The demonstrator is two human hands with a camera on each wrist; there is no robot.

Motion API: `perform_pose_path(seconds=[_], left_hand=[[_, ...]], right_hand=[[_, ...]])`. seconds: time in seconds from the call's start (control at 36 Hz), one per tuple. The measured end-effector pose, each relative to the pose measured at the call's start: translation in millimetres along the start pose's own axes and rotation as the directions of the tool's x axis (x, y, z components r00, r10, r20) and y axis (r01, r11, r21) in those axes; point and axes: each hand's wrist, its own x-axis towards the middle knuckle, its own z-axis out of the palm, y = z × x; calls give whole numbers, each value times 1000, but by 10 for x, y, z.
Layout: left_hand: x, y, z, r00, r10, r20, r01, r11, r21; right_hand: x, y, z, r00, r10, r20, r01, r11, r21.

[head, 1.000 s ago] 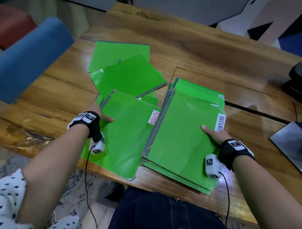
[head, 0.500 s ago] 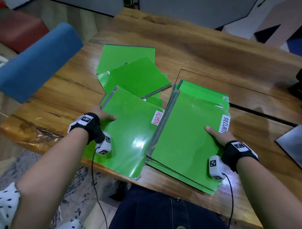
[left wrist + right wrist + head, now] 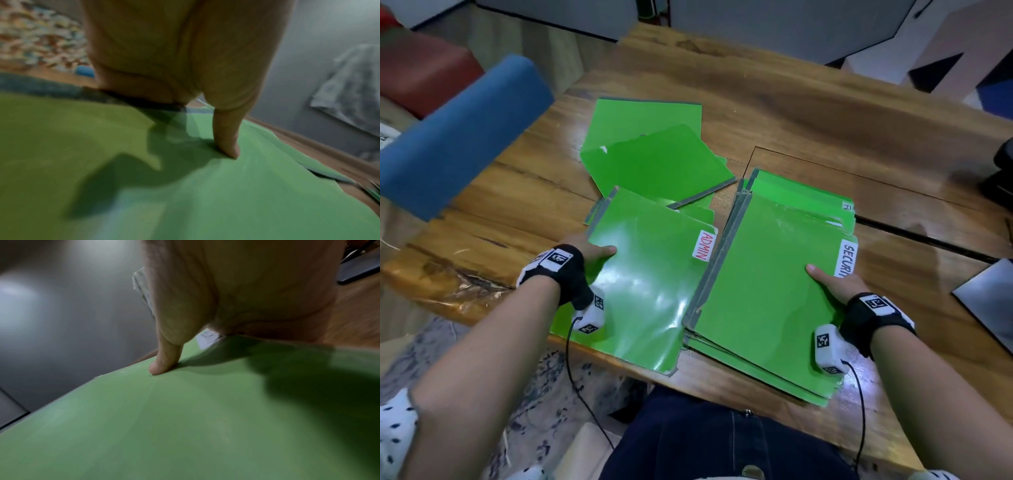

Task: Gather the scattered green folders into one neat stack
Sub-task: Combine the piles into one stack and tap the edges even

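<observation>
both hands clamp folders: left hand (image 3: pixel 589 251) admin folder (image 3: pixel 643 284), right hand (image 3: pixel 835 284) stack (image 3: pixel 767 294).

A person in dark navy trousers (image 3: pixel 722 442) and a white short-sleeved top with dark polka dots (image 3: pixel 395 431) wears a black fabric wrist strap (image 3: pixel 566 274) on the left arm and a matching black strap (image 3: pixel 869 322) on the right. Each strap carries a white panel printed with a black square marker. A small white camera block (image 3: pixel 589 317) bearing similar markers hangs under the left wrist and another (image 3: pixel 827 349) under the right, each trailing a thin black cable (image 3: pixel 571 370).
</observation>
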Motion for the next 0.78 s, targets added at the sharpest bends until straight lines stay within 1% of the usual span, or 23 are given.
perform_pose_path(seconds=[0.06,0.17,0.22,0.36,0.44,0.5,0.56,0.58,0.67,0.72,0.78], left_hand=[[-47,31,-50,999,40,-24,-39,997,69],[-91,148,-295,993,111,-33,-106,986,126],[-140,226,-453,990,133,-37,-123,972,202],[-313,421,-813,985,165,-59,-134,926,353],[-434,555,-984,973,204,-109,-136,885,445],[-451,668,-1080,965,212,-155,-118,878,464],[-484,763,-1130,965,200,-168,-89,857,507],[-572,810,-1145,961,207,-186,-85,854,513],[-877,895,-1119,916,313,-250,-132,826,547],[-1009,947,-1102,892,344,-293,-114,799,590],[-1052,995,-1122,881,330,-339,-62,790,610]], right_hand=[[6,4,0,1000,1,2,-1,1000,1],[23,10,-4,1000,4,6,-4,1000,-12],[41,19,-3,1000,4,2,-4,1000,-23],[61,15,-6,1000,27,13,-26,998,-50],[71,7,-1,999,29,16,-28,998,-60],[80,6,5,1000,29,12,-28,998,-57],[79,7,9,1000,26,10,-25,998,-52],[76,4,13,1000,29,8,-29,998,-50],[78,8,19,999,36,0,-36,999,-32],[83,14,25,999,34,-8,-34,999,-10],[95,19,34,999,40,-12,-40,999,19]])
